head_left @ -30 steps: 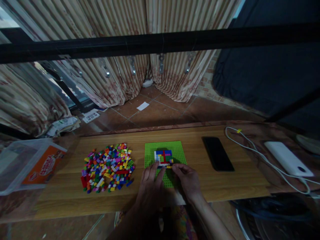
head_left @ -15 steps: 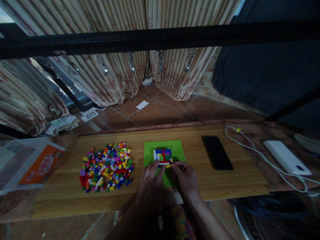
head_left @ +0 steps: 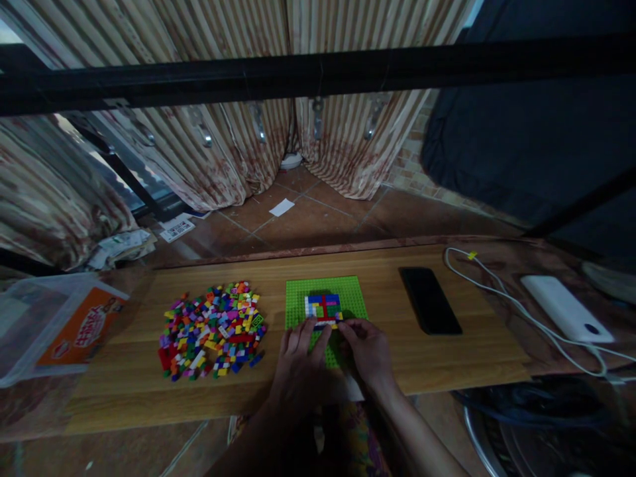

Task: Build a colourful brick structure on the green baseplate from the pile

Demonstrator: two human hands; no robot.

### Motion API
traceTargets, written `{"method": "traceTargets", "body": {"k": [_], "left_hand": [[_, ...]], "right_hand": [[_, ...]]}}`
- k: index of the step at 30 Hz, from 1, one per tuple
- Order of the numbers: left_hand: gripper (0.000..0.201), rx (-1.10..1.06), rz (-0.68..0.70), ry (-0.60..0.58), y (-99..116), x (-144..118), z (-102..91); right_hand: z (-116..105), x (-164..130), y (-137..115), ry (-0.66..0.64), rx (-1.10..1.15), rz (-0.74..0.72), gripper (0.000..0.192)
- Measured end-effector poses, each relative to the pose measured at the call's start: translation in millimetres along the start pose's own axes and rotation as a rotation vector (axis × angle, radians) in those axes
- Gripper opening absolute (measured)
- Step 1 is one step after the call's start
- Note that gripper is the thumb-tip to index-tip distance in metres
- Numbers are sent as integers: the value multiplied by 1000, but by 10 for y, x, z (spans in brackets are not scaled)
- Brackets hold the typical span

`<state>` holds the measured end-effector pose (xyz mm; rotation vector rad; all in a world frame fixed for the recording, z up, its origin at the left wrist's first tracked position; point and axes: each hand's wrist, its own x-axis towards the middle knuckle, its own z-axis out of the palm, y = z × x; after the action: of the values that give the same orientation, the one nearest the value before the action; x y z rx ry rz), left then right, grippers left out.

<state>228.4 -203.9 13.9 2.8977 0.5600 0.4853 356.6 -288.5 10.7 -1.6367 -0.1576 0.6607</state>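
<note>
- Head view: the fingers (head_left: 322, 331) of the left hand (head_left: 301, 361) and those of the right hand (head_left: 365, 351) meet at the near edge of the small brick panel (head_left: 323, 309). The tips are pinched toward each other on its bottom row. They seem to press a yellow piece there, though it is too small and dim to tell whether either hand truly holds one.
- The panel lies at 12 o'clock from both sets of fingertips, touching them. It sits flat on the green baseplate (head_left: 354, 295), its rows running from 9 to 3 o'clock.
- Both hands are equally near. The left comes in from 7 o'clock, the right from 5 o'clock, wrists low over the table (head_left: 387, 344), palms down, knuckles arched.
- The loose brick pile (head_left: 212, 330) lies at 9 o'clock from the left hand, well apart.
- A black phone (head_left: 430, 300) lies at 2 o'clock from the right hand.
</note>
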Motion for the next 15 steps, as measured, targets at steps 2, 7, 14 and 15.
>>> {"method": "traceTargets", "body": {"k": [2,7,14,15], "left_hand": [[46,14,9,2,4,2,-2],[45,28,13,5,8,18,-10],[43,28,17,57,-2,30,12],[42,23,17,67,-5,27,20]], "right_hand": [[-14,20,0,-21,-1,25,45],[-21,47,3,-49,13,49,44],[-7,52,19,-51,107,62,42],[-6,52,16,-55,121,63,42]]}}
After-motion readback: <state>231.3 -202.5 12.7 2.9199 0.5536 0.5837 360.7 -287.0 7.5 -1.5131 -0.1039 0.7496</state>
